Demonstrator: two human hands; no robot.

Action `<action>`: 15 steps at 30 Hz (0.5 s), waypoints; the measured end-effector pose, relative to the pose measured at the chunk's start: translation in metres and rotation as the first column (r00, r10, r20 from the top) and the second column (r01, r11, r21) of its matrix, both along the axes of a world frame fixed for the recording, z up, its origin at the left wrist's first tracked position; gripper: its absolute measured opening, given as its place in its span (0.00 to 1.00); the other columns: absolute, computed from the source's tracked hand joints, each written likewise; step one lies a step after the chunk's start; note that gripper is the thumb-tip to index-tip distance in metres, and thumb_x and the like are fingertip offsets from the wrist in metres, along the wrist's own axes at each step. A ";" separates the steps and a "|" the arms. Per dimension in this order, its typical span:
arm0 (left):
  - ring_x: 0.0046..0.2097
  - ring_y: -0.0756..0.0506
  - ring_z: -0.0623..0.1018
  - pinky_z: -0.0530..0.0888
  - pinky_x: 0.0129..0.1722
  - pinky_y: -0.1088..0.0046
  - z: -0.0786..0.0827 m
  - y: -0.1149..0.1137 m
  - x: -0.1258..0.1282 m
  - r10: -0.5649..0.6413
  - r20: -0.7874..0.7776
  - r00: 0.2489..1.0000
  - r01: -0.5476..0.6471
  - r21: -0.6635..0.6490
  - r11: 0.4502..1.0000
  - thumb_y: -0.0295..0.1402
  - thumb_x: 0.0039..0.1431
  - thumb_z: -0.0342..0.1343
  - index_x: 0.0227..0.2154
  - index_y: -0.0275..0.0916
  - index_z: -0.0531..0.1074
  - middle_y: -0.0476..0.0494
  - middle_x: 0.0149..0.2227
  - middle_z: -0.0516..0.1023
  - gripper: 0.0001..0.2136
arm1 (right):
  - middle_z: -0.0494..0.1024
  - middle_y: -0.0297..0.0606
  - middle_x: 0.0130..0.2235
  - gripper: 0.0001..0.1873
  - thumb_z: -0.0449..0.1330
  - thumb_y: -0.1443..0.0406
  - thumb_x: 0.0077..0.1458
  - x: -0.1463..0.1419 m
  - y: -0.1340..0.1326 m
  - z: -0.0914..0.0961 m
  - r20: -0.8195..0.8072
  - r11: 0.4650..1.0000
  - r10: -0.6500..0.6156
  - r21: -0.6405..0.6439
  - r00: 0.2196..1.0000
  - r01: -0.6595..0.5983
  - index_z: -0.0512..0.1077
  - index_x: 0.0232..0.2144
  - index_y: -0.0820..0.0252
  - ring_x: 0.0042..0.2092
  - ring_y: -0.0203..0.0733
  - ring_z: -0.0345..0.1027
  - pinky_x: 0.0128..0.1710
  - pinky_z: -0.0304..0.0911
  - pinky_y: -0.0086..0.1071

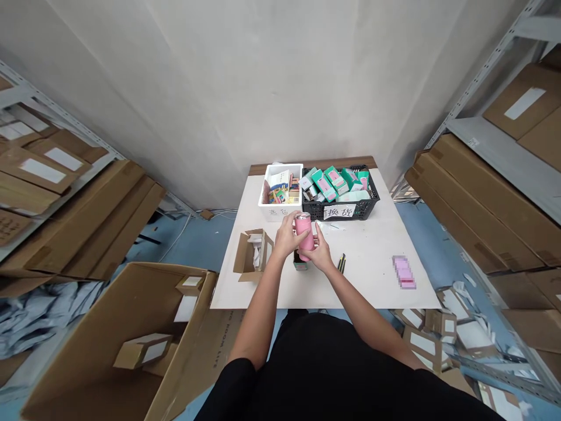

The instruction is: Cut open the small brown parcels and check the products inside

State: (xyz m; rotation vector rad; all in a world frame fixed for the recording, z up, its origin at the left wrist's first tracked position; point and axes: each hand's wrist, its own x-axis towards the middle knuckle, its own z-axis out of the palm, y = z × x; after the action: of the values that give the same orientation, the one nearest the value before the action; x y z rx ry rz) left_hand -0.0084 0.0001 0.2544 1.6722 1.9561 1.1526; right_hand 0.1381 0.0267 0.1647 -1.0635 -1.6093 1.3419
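Note:
Both hands hold a pink can (304, 237) with a silver top, slightly tilted above the table. My left hand (287, 235) wraps its upper left side, fingers closed. My right hand (319, 251) grips the lower right side. Below the can stands a small open box (300, 265) with a green edge, partly hidden by my hands. To the left is an open cardboard box (252, 262) with white packing inside. Just right of my right hand lie dark pen-like tools (341, 263), too small to name surely.
At the table's back stand a white box (280, 211) of small packets and a black crate (368, 206) of green-and-pink boxes. A blurred pink item (404, 272) lies at right. A large open carton (118, 316) is on the left; loaded shelves (504, 134) flank the table.

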 end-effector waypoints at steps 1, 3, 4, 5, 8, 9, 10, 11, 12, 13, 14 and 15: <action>0.43 0.45 0.80 0.81 0.46 0.63 -0.006 0.000 -0.001 -0.012 0.013 1.000 0.012 -0.009 1.000 0.35 0.57 0.66 0.65 0.50 0.64 0.42 0.60 0.71 0.33 | 0.77 0.38 0.46 0.68 0.76 0.56 0.39 0.000 -0.002 -0.005 0.016 1.000 -0.009 -0.007 1.000 0.009 0.47 0.76 0.49 0.42 0.47 0.74 0.44 0.74 0.41; 0.47 0.44 0.80 0.80 0.48 0.63 -0.015 -0.001 -0.002 -0.020 0.043 0.999 0.020 -0.006 1.000 0.33 0.56 0.65 0.62 0.49 0.67 0.42 0.59 0.71 0.30 | 0.77 0.38 0.47 0.67 0.76 0.56 0.38 0.000 -0.004 -0.012 0.046 1.000 -0.019 -0.022 0.999 0.020 0.48 0.75 0.50 0.43 0.48 0.73 0.46 0.73 0.42; 0.48 0.43 0.79 0.80 0.50 0.63 -0.020 -0.001 -0.003 -0.018 0.060 0.998 0.018 0.003 1.000 0.32 0.56 0.65 0.61 0.48 0.68 0.42 0.58 0.71 0.29 | 0.76 0.39 0.48 0.67 0.76 0.56 0.38 0.001 -0.004 -0.015 0.056 1.000 -0.014 -0.027 0.998 0.015 0.48 0.75 0.50 0.44 0.48 0.73 0.47 0.73 0.42; 0.49 0.43 0.79 0.80 0.51 0.63 -0.023 -0.001 -0.004 -0.013 0.077 0.997 0.012 0.013 1.000 0.32 0.56 0.65 0.60 0.48 0.68 0.42 0.58 0.71 0.29 | 0.76 0.39 0.49 0.67 0.75 0.56 0.38 0.002 -0.003 -0.019 0.053 0.999 0.007 -0.031 0.999 -0.005 0.48 0.75 0.50 0.44 0.48 0.73 0.47 0.72 0.43; 0.45 0.44 0.79 0.80 0.49 0.62 -0.030 -0.004 -0.009 0.003 0.119 0.993 -0.007 0.035 0.999 0.32 0.55 0.66 0.60 0.47 0.69 0.41 0.58 0.71 0.28 | 0.74 0.41 0.54 0.61 0.72 0.57 0.41 0.009 0.005 -0.033 -0.075 0.984 0.166 -0.051 0.983 -0.170 0.50 0.74 0.48 0.48 0.47 0.73 0.50 0.71 0.42; 0.43 0.45 0.79 0.80 0.48 0.62 -0.032 -0.006 -0.011 0.009 0.130 0.991 -0.015 0.042 0.999 0.32 0.55 0.66 0.60 0.47 0.69 0.41 0.57 0.71 0.28 | 0.74 0.41 0.55 0.58 0.70 0.57 0.43 0.011 0.008 -0.041 -0.141 0.974 0.204 -0.068 0.969 -0.215 0.52 0.73 0.48 0.49 0.46 0.73 0.50 0.70 0.41; 0.43 0.45 0.78 0.80 0.47 0.62 -0.033 -0.007 -0.014 0.018 0.140 0.990 -0.025 0.050 0.998 0.33 0.55 0.66 0.59 0.47 0.69 0.41 0.57 0.71 0.28 | 0.74 0.42 0.55 0.53 0.67 0.57 0.44 0.013 0.011 -0.049 -0.192 0.969 0.206 -0.098 0.960 -0.228 0.55 0.72 0.49 0.50 0.46 0.73 0.51 0.70 0.41; 0.42 0.45 0.78 0.80 0.46 0.63 -0.035 -0.009 -0.017 0.030 0.148 0.988 -0.039 0.059 0.997 0.33 0.55 0.66 0.59 0.47 0.69 0.41 0.57 0.71 0.28 | 0.74 0.42 0.55 0.49 0.65 0.56 0.45 0.015 0.014 -0.058 -0.206 0.970 0.165 -0.145 0.965 -0.197 0.59 0.70 0.50 0.50 0.45 0.74 0.50 0.70 0.40; 0.42 0.45 0.78 0.80 0.45 0.64 -0.037 -0.010 -0.019 0.043 0.156 0.987 -0.054 0.067 0.996 0.32 0.55 0.66 0.59 0.46 0.69 0.41 0.57 0.71 0.28 | 0.75 0.42 0.53 0.45 0.63 0.56 0.46 0.015 0.016 -0.067 -0.172 0.970 0.099 -0.202 0.980 -0.133 0.62 0.67 0.51 0.49 0.45 0.74 0.49 0.70 0.40; 0.43 0.45 0.78 0.80 0.45 0.64 -0.040 -0.012 -0.020 0.056 0.160 0.985 -0.069 0.073 0.995 0.32 0.55 0.66 0.59 0.46 0.69 0.41 0.57 0.71 0.28 | 0.76 0.41 0.51 0.42 0.63 0.56 0.46 0.014 0.017 -0.076 -0.094 0.965 0.031 -0.257 0.995 -0.055 0.64 0.64 0.52 0.46 0.45 0.75 0.47 0.70 0.40; 0.43 0.45 0.77 0.80 0.45 0.64 -0.043 -0.012 -0.021 0.068 0.162 0.984 -0.081 0.076 0.994 0.32 0.54 0.66 0.58 0.46 0.69 0.40 0.57 0.70 0.28 | 0.76 0.40 0.49 0.40 0.64 0.55 0.45 0.011 0.017 -0.085 0.012 0.955 -0.012 -0.297 1.000 0.015 0.66 0.62 0.53 0.43 0.45 0.75 0.45 0.71 0.40; 0.44 0.45 0.77 0.80 0.45 0.65 -0.047 -0.013 -0.021 0.080 0.165 0.983 -0.094 0.078 0.992 0.31 0.54 0.66 0.58 0.46 0.69 0.40 0.57 0.70 0.28 | 0.77 0.38 0.47 0.39 0.65 0.55 0.44 0.007 0.016 -0.093 0.121 0.946 -0.021 -0.319 0.992 0.059 0.67 0.60 0.54 0.40 0.44 0.75 0.44 0.70 0.40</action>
State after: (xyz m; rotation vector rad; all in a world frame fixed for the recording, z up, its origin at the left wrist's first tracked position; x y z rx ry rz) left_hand -0.0297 -0.0127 0.2074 1.4941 1.9199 1.3771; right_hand 0.1449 0.0431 0.0715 -1.3832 -1.4713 1.5768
